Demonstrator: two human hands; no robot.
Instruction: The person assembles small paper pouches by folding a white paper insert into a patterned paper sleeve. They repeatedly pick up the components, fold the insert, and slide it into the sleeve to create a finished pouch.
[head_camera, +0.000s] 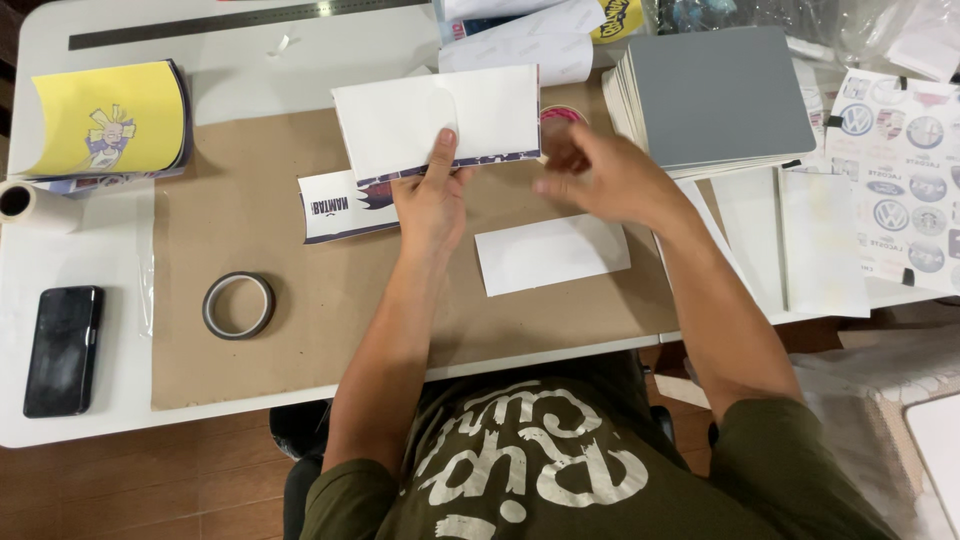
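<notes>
My left hand (432, 200) pinches the lower edge of a white sheet (400, 120) with a dark printed strip along its bottom, holding it tilted up above the brown paper mat (230, 260). My right hand (600, 178) hovers blurred just right of that sheet, fingers loosely curled, holding nothing that I can see. A printed strip with a dark pattern (335, 207) lies under the held sheet at its left. A blank white rectangle of paper (552, 254) lies on the mat below my right hand. Part of a pink tape roll (562, 115) shows behind my right hand.
A roll of grey tape (239, 305) lies on the mat at the left. A black phone (63, 349), a yellow printed sheet (105, 125) and a white roll (20, 200) sit at far left. A grey board stack (715, 95), white sheets (800, 240) and a logo sheet (905, 170) lie at right. A metal ruler (230, 20) lies along the back.
</notes>
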